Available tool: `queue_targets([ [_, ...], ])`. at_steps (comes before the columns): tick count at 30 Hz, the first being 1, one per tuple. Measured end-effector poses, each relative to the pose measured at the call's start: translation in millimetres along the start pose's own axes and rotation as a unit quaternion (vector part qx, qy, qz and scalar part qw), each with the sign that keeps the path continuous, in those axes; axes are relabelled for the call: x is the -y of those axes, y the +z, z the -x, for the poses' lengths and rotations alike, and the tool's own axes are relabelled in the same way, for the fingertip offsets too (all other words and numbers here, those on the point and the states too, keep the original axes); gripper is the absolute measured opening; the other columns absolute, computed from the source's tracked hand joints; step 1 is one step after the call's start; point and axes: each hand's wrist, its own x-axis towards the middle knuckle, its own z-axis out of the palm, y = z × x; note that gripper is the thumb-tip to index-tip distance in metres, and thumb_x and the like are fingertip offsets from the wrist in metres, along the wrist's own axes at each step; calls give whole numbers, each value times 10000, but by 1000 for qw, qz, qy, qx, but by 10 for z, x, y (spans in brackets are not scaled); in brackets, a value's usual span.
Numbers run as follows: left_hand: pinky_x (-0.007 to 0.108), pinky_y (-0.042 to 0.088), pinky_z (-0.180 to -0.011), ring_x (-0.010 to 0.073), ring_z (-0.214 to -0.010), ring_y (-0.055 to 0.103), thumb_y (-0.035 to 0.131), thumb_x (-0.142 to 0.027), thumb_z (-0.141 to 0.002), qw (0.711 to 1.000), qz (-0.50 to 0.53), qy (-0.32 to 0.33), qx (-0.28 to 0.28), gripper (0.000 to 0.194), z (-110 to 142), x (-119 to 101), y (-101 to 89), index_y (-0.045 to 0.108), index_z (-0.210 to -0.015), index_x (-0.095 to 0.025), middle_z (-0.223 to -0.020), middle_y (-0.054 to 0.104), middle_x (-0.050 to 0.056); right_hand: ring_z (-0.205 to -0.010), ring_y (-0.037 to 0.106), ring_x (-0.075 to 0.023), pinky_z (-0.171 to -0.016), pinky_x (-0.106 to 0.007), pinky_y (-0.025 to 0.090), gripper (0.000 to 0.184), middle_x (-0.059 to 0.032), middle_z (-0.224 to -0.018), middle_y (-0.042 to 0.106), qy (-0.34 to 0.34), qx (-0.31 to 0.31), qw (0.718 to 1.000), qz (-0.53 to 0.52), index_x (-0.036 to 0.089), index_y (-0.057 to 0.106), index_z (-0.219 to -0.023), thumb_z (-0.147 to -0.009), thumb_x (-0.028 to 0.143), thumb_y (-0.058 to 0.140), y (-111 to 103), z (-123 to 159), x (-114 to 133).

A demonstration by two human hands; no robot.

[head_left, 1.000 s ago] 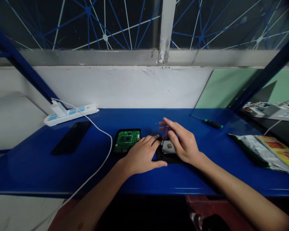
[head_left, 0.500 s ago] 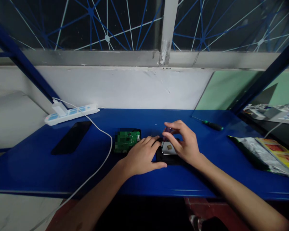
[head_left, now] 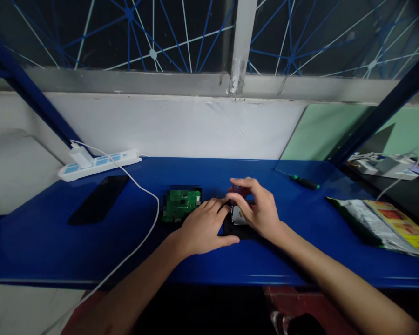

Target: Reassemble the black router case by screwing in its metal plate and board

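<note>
A black casing (head_left: pixel 242 232) with a silver metal plate (head_left: pixel 238 217) lies on the blue table in front of me. My left hand (head_left: pixel 204 228) rests flat with fingers stretched, touching the casing's left side. Between the thumb and fingers of my right hand (head_left: pixel 263 211) is a small screwdriver with a purplish, see-through handle (head_left: pixel 236 189). It stands roughly upright over the plate's left edge; its tip is hard to make out. Left of the casing, close to my left fingers, sits a green circuit board (head_left: pixel 185 204) in a dark shell, partly pixelated.
A second screwdriver (head_left: pixel 304 182), green and black, lies at the back right, near a foil snack bag (head_left: pixel 384 223). On the left are a black phone (head_left: pixel 99 200), a white power strip (head_left: pixel 104 163) and a white cable (head_left: pixel 150 232) crossing the table.
The whole view has shifted slightly. My right hand, with the screwdriver, has moved a little left toward my left fingers and covers more of the silver plate. My left hand stays in place.
</note>
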Motion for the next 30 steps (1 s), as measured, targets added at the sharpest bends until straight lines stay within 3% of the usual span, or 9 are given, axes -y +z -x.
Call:
queue_targets([
  [7,512,426,-1077,361,-1278,525,614,-659,-862,1000,3,-3,-4,752,4,5,3,445,-1416,-179,-1384,557,155,-787,698,-149,-699,-301,584,296,-42,-983,703,-20,-14,1000,9,236,553,-1221,-950,318,640,43,5,-63],
  [11,510,409,-1099,354,-1282,525,625,-666,-853,1000,1,-4,-5,765,11,23,23,450,-1418,-180,-1409,551,149,-861,709,-168,-785,-344,600,376,-59,-1071,700,-30,13,999,-5,273,492,-1335,-973,289,590,48,44,-91],
  [15,510,393,-1118,345,-1299,512,630,-664,-854,1000,-1,-9,-3,726,11,16,19,497,-1373,-175,-1451,528,143,-871,710,-167,-812,-358,601,412,-47,-1093,687,37,13,997,-73,313,478,-1377,-975,289,567,62,77,-104],
  [18,518,380,-1132,352,-1360,460,599,-702,-859,1000,1,-19,6,704,13,0,-4,538,-1320,-174,-1502,484,144,-747,702,-154,-721,-342,602,460,-30,-1040,674,123,-25,984,-127,324,449,-1409,-966,347,569,-7,12,-248],
  [20,522,371,-1140,352,-1386,437,582,-722,-859,1000,6,-24,16,700,16,-10,-25,545,-1305,-183,-1535,451,135,-685,684,-156,-641,-332,581,544,-34,-1022,663,168,-63,980,-92,309,410,-1438,-936,407,595,-115,-78,-449],
  [22,520,372,-1140,349,-1394,430,578,-726,-859,999,10,-27,24,697,19,-15,-44,541,-1305,-191,-1554,430,128,-655,658,-157,-621,-330,552,592,-55,-1024,677,202,-64,977,7,253,413,-1429,-909,455,612,-247,-172,-705],
  [24,516,377,-1136,350,-1400,423,575,-726,-861,999,14,-30,29,706,22,-15,-59,530,-1318,-189,-1563,418,130,-708,663,-174,-668,-325,540,450,-68,-949,703,218,10,965,148,193,552,-1275,-934,487,539,-365,-234,-959],
  [26,523,382,-1130,353,-1399,425,566,-732,-863,999,19,-29,31,717,26,-11,-68,523,-1328,-188,-1566,414,136,-743,670,-200,-701,-334,525,343,-79,-876,718,223,46,955,190,172,650,-1093,-923,454,554,-441,-242,-1161],
  [30,542,381,-1125,363,-1400,424,545,-747,-866,999,22,-21,28,734,33,-9,-68,520,-1341,-188,-1568,411,141,-798,675,-208,-727,-316,507,244,-89,-923,725,210,116,939,248,181,681,-994,-888,389,609,-456,-155,-1353],
])
